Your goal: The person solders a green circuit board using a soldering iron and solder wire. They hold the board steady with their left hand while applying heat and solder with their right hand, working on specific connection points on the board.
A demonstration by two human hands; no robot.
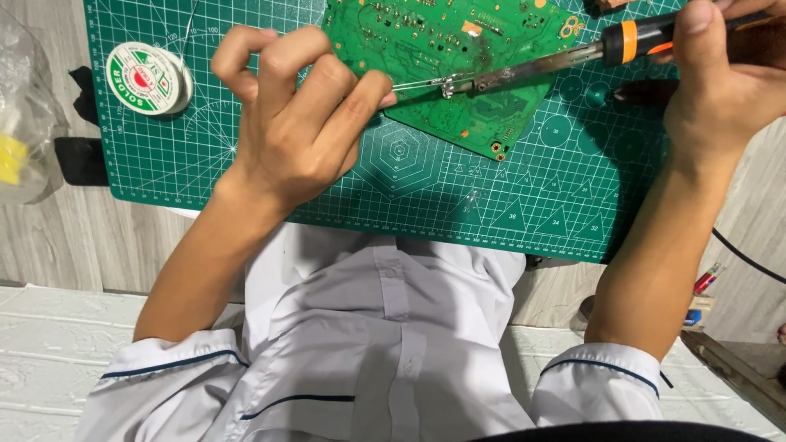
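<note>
I am looking down at a table (49, 237) of pale grey wood grain, and a dark green cutting mat (524, 196) printed with a fine white grid, triangles and hexagons is covering most of the upper frame. Below the table a strip of white textured floor (49, 344) is showing at the lower left. A crinkled clear plastic bag (20, 106) with something yellow inside is lying at the far left edge, beside two small black pieces.

A flat, glossy green circuit board (434, 49), its surface dotted with silvery solder points and one scorched brown patch, is lying on the mat at the upper centre. The left hand (295, 123) is curling over the board's left edge, its thumb and fingertips pinching a thin shiny solder wire (417, 83) that is running rightward. The right hand (720, 74) at the upper right is closing around a soldering iron (573, 59) with a black handle, an orange collar and a dull grey metal shaft. The iron's tip is meeting the wire's end on the board.

A round white spool (149, 77) is sitting flat on the mat at the upper left. A white buttoned shirt (385, 352) with dark piping on the sleeves is filling the lower frame.
</note>
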